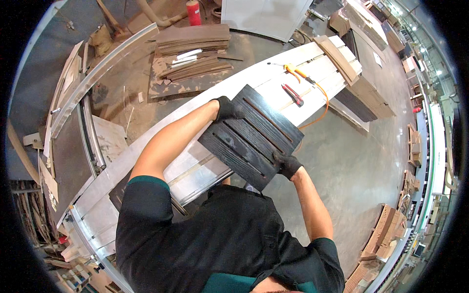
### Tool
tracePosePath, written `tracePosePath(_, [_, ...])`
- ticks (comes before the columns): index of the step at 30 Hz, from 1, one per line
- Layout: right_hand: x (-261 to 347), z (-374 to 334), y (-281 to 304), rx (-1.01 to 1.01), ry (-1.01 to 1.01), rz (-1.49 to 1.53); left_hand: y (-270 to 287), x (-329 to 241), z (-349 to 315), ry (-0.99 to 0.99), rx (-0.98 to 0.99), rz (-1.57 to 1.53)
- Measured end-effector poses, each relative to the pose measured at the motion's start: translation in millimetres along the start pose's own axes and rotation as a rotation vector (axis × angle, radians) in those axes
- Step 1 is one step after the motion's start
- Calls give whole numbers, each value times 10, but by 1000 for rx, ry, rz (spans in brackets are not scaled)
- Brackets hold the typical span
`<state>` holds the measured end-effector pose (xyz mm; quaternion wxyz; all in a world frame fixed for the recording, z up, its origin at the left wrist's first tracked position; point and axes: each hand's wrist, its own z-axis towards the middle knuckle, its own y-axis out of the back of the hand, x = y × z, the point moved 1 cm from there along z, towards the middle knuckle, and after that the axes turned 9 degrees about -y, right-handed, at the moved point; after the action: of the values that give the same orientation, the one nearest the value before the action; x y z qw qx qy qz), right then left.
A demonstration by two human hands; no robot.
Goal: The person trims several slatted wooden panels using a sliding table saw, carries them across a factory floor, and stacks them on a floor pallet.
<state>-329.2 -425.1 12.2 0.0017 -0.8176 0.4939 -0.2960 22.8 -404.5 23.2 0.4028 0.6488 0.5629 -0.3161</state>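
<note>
Nearest, at 6 o'clock, is the person's torso (224,234) in a dark shirt with green trim. The gloved right hand (289,166) pinches the edge of a slotted black panel (254,127) at its 4 o'clock; the gloved left hand (228,109) grips the same panel at its 11 o'clock, fingertips partly hidden. The panel, at mid-view, lies slantwise over the pale bench (229,73), its wood-grained face up; whether it touches the bench I cannot tell.

Beyond the panel, toward 1 o'clock, a red hand tool (293,95) lies on the bench. Just past that lies an orange air gun (294,71), its orange hose (327,99) curving off the bench's right side. Farther out, stacked boards (371,100) stand at 2 o'clock and brown strips (193,39) are piled at 11 o'clock. Farthest are a red cylinder (194,13) at 11 o'clock and a white cabinet (264,17) at 12.
</note>
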Motion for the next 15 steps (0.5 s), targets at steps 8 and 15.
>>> tracePosePath(8, [-220, 282, -12, 51, -105, 193, 101, -384, 160, -56, 91, 707])
tracePosePath(15, [-97, 271, -76, -45, -177, 34, 265, -664, -706, -303, -687, 516])
